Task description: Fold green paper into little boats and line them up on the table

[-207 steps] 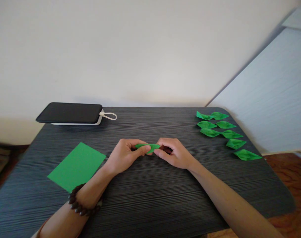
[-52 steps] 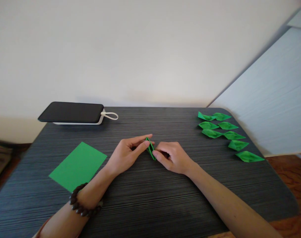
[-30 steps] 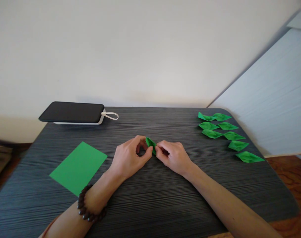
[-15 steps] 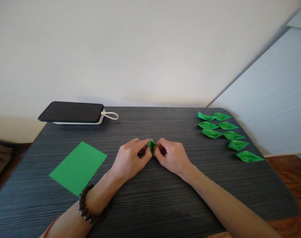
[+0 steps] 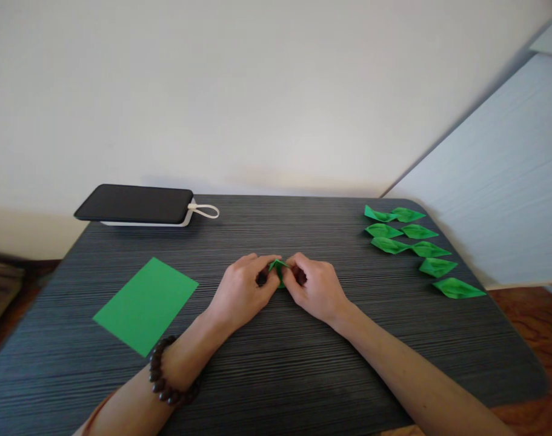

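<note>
A dark table [image 5: 276,375] bears a green sheet [image 5: 146,306], eight folded papers [image 5: 428,249], a white device [image 5: 143,224]

Left hand [image 5: 243,292] and right hand [image 5: 315,287] both pinching a small piece of folded green paper [image 5: 279,267] thumb-to-forefinger, mid-table, peak up between the fingertips; lower part mostly hidden by thumbs. Dark bead bracelet [image 5: 157,375] on left wrist. Flat green sheet [image 5: 146,306] lies askew left of that forearm, near corner just beside the beads. Eight boat-shaped paper folds [image 5: 432,249] along the right side: three rows of two, two singles nearer. Far left: black phone-like slab [image 5: 134,203] on a white block [image 5: 187,219], white loop [image 5: 192,206] off its right end. Table [image 5: 280,375] dark, streaked grain; pale wall [image 5: 257,91] behind, reddish floor [image 5: 530,327] at right.
</note>
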Demonstrator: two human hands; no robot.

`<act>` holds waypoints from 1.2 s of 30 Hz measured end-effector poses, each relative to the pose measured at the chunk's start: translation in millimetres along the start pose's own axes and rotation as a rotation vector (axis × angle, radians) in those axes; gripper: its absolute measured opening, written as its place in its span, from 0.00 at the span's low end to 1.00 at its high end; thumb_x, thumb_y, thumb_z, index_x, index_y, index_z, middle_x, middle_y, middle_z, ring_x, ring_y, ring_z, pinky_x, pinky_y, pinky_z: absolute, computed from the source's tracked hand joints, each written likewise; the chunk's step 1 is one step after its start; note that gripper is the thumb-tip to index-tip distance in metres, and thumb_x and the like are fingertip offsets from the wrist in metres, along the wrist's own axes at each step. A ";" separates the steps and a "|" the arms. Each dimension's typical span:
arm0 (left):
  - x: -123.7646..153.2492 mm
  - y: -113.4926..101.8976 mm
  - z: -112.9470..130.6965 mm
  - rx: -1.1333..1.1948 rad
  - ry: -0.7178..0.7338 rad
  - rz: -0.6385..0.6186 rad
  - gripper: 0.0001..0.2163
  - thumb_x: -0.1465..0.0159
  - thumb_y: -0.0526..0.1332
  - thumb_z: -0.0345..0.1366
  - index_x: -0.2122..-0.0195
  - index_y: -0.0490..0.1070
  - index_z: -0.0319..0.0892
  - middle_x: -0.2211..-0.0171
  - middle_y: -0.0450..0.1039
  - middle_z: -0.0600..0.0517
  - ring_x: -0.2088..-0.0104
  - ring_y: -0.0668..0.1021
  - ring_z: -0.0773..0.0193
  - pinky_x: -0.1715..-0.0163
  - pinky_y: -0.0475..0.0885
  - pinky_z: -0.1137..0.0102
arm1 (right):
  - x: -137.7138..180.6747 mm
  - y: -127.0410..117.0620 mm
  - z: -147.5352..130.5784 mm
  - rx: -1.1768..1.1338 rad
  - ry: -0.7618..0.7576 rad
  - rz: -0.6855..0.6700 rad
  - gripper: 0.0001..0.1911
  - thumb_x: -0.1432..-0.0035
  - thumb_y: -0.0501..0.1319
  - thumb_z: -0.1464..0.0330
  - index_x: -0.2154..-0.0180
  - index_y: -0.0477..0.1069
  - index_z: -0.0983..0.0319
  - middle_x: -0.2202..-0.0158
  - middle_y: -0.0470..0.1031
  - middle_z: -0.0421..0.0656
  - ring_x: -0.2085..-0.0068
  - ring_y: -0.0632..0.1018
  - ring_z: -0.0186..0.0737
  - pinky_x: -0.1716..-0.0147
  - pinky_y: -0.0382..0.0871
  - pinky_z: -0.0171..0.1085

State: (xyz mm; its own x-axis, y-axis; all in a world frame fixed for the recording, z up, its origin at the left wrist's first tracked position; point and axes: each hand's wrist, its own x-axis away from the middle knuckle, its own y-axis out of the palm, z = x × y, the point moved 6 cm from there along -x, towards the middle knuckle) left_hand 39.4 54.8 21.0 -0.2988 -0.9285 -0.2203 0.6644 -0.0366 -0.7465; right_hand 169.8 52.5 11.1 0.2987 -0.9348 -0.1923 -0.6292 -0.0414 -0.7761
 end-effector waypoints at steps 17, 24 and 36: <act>0.1 -3.4 -5.9 0.042 -0.115 0.042 0.15 0.45 0.58 0.29 0.57 0.75 0.42 0.77 0.72 0.56 0.78 0.70 0.70 0.74 0.66 0.74 | 2.8 -0.5 6.3 -0.296 0.020 0.139 0.05 0.45 0.55 0.73 0.66 0.59 0.59 0.77 0.68 0.34 0.78 0.71 0.30 0.76 0.63 0.30; 0.0 -3.7 -4.0 -0.016 -0.065 0.039 0.11 0.44 0.57 0.29 0.62 0.75 0.43 0.78 0.71 0.56 0.78 0.70 0.69 0.74 0.65 0.74 | 2.8 -1.8 3.1 -0.282 0.004 0.124 0.09 0.46 0.55 0.73 0.62 0.59 0.58 0.79 0.65 0.32 0.79 0.69 0.29 0.75 0.62 0.30; 1.0 -1.8 -8.1 -0.105 -0.132 -0.007 0.09 0.38 0.56 0.38 0.71 0.73 0.42 0.79 0.70 0.55 0.78 0.70 0.69 0.76 0.61 0.74 | 3.4 -1.0 -2.5 -0.313 -0.090 0.058 0.09 0.45 0.55 0.73 0.61 0.59 0.59 0.78 0.66 0.32 0.79 0.68 0.28 0.76 0.62 0.28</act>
State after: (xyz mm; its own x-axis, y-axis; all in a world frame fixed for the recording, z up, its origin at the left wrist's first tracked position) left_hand 32.4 56.9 17.1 -0.2058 -0.9692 -0.1353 0.5855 -0.0112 -0.8106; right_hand 169.7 48.6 12.7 0.3089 -0.9046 -0.2938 -0.8330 -0.1081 -0.5427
